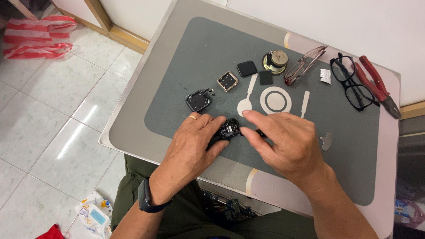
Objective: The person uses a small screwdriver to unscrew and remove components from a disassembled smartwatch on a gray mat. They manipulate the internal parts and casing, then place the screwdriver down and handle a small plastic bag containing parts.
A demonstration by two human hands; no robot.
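Small black open device casing (228, 129) half covered by both hands' fingers, grip on it unclear, red-and-white striped plastic bag (37, 36) cut off at the left edge, red cloth (52, 233) cropped at the bottom

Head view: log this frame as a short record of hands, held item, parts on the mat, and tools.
left hand: steadies the black module, ring on one finger, dark watch on the wrist
right hand: fingertips on the module's right end
mat: grey, on a small table
loose parts: black housing, gold-rimmed case, black square, round speaker
eyewear: brown glasses, black glasses
tool: red pliers at the right edge
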